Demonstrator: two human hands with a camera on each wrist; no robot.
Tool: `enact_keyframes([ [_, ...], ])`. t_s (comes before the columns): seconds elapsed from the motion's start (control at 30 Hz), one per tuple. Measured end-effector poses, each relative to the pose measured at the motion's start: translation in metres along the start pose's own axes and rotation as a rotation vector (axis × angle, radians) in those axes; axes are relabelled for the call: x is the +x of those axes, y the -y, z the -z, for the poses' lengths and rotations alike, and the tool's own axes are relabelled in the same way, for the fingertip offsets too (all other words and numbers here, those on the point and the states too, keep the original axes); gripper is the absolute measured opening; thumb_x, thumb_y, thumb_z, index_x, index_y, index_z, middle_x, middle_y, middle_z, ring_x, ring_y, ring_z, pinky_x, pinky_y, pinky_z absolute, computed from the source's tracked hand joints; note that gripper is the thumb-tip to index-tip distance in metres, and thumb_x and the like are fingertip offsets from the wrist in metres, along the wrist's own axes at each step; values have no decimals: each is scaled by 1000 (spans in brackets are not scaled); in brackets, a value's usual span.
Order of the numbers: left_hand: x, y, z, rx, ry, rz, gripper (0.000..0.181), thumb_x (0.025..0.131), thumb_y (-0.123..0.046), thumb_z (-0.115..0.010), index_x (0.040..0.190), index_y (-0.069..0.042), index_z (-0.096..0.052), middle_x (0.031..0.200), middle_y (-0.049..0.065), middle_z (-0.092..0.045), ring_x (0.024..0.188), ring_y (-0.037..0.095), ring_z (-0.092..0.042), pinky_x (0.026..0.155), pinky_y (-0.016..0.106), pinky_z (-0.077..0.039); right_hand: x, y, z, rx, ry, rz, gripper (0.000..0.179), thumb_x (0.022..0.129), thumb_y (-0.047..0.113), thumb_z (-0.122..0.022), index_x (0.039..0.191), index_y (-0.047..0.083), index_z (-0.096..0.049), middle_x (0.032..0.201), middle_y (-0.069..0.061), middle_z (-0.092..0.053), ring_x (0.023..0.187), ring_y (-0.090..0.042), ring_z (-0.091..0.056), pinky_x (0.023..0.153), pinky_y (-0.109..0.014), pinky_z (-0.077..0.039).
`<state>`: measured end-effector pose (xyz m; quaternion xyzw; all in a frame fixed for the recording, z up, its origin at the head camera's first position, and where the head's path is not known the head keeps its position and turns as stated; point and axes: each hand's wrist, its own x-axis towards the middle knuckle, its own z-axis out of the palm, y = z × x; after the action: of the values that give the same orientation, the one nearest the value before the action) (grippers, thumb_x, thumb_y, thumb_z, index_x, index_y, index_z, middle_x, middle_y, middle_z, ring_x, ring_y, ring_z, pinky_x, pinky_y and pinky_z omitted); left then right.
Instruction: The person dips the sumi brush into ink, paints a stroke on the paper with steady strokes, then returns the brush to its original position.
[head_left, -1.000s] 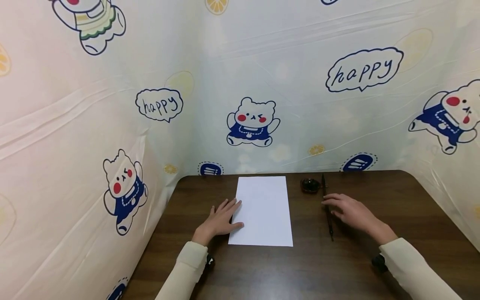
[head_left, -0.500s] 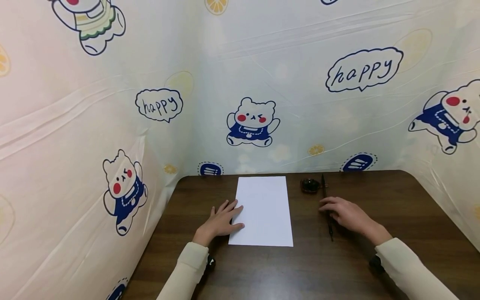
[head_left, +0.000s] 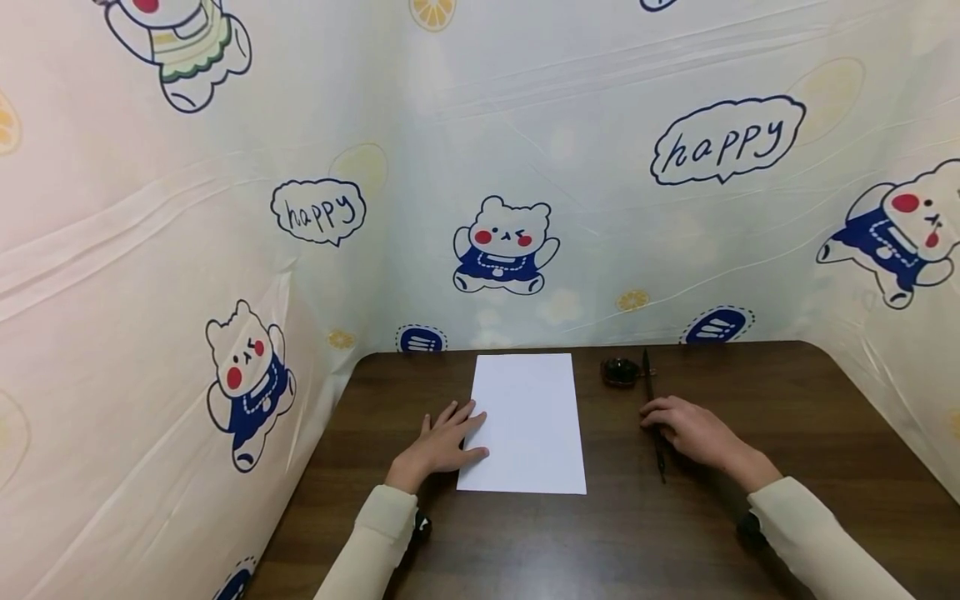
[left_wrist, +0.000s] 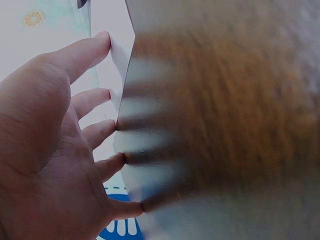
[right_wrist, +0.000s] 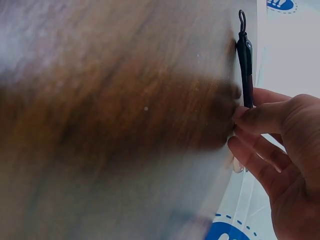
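A sheet of white paper (head_left: pixel 528 425) lies upright on the dark wooden table in the head view. My left hand (head_left: pixel 438 446) rests on its left edge with fingers spread; the left wrist view shows the fingertips (left_wrist: pixel 117 159) touching down at the paper's border. To the right of the sheet lies a slim dark writing brush (head_left: pixel 660 462) with a hanging loop at its near end. My right hand (head_left: pixel 693 429) pinches the brush's middle between thumb and fingers, as the right wrist view shows. Just left of the brush's far end sits a small dark, glossy ink dish (head_left: pixel 620 372).
The brown table (head_left: pixel 525 550) has rounded far corners. A pale curtain (head_left: pixel 600 167) printed with bears and "happy" bubbles stands around its back and sides. Each wrist carries a small black device, partly under the light sleeves (head_left: pixel 817 525).
My right hand has shifted slightly left and nearer to me, and its thumb and fingers have closed on the brush. The left hand's fingers moved slightly; the paper has stayed put.
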<state>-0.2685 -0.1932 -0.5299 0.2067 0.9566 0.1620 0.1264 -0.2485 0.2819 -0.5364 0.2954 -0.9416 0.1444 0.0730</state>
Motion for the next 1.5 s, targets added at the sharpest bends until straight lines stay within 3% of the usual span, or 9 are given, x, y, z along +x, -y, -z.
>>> enact_keyframes([
  [0.47,3,3,-2,2,27,5,74,103,-54,-62,167,-23,-40,179,9,-22,166,43,-10,123,82,-5,1,0,2,32,7,-7,29,89,-11,-74,104,13,-81,127,-10,-73,117,-34,-70,94,-52,-60],
  [0.83,1,-1,2,-14,30,2,74,103,-51,-64,166,-19,-41,179,11,-22,166,44,-11,122,83,-4,4,2,2,10,-133,78,29,86,-11,-78,98,15,-80,118,-5,-76,108,-27,-73,89,-48,-62],
  [1.5,-1,-1,3,-19,38,1,73,104,-51,-63,166,-22,-41,179,9,-22,166,44,-10,123,82,-3,11,7,24,3,-256,106,31,85,-11,-81,103,14,-80,120,-6,-76,111,-27,-75,88,-47,-63],
])
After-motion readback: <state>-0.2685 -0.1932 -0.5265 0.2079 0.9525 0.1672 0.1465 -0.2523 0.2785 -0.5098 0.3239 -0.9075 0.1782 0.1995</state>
